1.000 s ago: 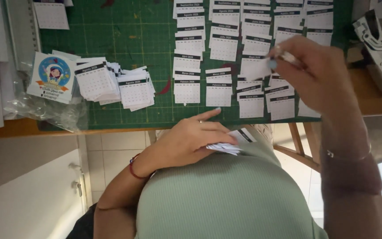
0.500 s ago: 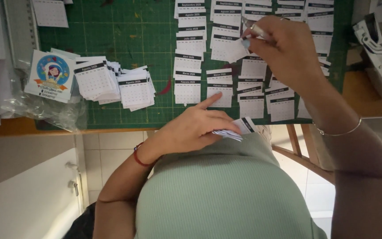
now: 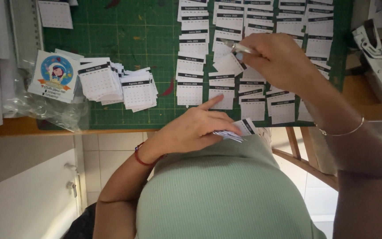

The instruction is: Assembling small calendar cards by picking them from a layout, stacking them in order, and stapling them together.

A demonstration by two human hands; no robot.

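My left hand (image 3: 195, 128) holds a small stack of white calendar cards (image 3: 237, 130) against my green top, index finger pointing toward the mat. My right hand (image 3: 279, 59) hovers over the green cutting mat (image 3: 129, 31), pinching one small white card (image 3: 227, 65) together with a thin light-coloured tool (image 3: 237, 46). Below it lie columns of small calendar cards (image 3: 191, 66) with dark header bars, laid out in overlapping rows.
Two loose piles of calendar cards (image 3: 116, 84) sit at the mat's left, beside a card with a round colourful picture (image 3: 55, 75) on a clear plastic bag. A white stapler-like tool (image 3: 376, 62) lies at the right. The wooden table edge (image 3: 45, 130) runs below the mat.
My right hand has moved left across the mat with the card and tool. My left hand has stayed at my chest with its stack.
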